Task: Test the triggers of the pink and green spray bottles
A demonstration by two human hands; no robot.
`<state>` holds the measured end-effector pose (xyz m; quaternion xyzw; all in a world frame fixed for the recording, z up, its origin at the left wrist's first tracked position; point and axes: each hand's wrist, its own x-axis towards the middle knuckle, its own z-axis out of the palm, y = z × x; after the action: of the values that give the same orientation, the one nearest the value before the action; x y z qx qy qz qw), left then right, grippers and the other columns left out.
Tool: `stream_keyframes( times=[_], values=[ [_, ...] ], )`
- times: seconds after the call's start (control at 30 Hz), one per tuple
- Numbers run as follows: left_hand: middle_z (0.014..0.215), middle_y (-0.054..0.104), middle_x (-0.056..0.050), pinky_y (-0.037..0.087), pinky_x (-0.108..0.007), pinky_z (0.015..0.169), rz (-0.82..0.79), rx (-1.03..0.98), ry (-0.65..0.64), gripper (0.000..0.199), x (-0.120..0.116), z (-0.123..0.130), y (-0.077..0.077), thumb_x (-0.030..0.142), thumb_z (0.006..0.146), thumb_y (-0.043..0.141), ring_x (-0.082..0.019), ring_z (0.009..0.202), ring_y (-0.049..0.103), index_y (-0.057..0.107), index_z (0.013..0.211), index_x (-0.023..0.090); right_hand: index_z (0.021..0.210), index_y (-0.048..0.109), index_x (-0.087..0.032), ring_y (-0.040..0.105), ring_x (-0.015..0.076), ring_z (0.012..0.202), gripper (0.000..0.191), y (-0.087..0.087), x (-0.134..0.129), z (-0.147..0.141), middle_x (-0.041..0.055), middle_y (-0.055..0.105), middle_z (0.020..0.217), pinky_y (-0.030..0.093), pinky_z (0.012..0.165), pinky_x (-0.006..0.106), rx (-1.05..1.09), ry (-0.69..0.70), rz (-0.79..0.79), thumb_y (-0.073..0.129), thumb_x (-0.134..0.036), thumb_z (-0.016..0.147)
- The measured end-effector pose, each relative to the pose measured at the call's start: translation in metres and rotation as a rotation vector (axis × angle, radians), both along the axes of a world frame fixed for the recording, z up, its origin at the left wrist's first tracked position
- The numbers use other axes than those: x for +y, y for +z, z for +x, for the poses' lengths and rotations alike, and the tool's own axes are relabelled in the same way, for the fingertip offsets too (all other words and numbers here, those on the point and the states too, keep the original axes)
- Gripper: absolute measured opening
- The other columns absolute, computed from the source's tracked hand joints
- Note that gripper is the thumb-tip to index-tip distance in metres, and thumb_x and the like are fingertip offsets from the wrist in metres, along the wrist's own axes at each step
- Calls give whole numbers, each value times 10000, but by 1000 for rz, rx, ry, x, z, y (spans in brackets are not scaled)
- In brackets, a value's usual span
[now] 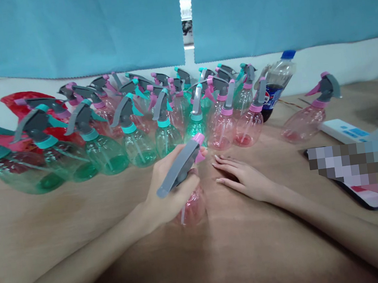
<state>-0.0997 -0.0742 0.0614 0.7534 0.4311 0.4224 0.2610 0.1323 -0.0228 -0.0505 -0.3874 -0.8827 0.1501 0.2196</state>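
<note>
My left hand (162,193) is wrapped round the neck of a pink spray bottle (192,207) with a grey and pink trigger head. The bottle is upright, its nozzle pointing away from me, and part of its body is hidden by my fingers. My right hand (244,176) lies on the wooden table (258,252), fingers stretched out and holding nothing. Just beyond my hands stand rows of spray bottles, among them a green spray bottle (140,150) with a teal collar and a pink spray bottle (222,133) with a pink collar.
A dark cola bottle (274,87) with a blue cap leans at the back right. Apart from the rows stands one pink spray bottle (305,120). A phone (371,192) with a cable and a white power strip (342,131) lie at right. Red plastic (27,104) sits behind the left bottles.
</note>
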Motion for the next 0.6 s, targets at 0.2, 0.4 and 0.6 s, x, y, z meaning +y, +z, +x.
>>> stream_keyframes(
  times=[0.2, 0.4, 0.6],
  values=[
    [645, 496, 49, 364, -251, 519, 14, 22, -24, 222, -2, 0, 10, 131, 694, 456, -98, 501, 407, 583, 873, 159, 1401, 495, -252, 395, 303, 1375, 527, 1, -1, 0, 81, 437, 1486, 336, 1128, 551, 17, -2, 2, 468, -512, 943],
    [747, 582, 5, 435, -260, 581, 77, -15, -66, 159, 0, -2, 7, 118, 686, 467, -136, 634, 559, 556, 806, 173, 1400, 495, -240, 389, 294, 1380, 531, 0, 0, 0, 83, 429, 1490, 336, 1132, 537, 9, -4, 3, 462, -513, 946],
    [751, 572, -1, 446, -266, 609, 101, -27, -79, 131, 1, -3, 6, 110, 718, 467, -139, 670, 564, 559, 790, 168, 1399, 496, -216, 382, 281, 1385, 540, 0, 0, 0, 96, 437, 1485, 332, 1141, 513, -10, -4, 2, 452, -513, 951]
  ],
)
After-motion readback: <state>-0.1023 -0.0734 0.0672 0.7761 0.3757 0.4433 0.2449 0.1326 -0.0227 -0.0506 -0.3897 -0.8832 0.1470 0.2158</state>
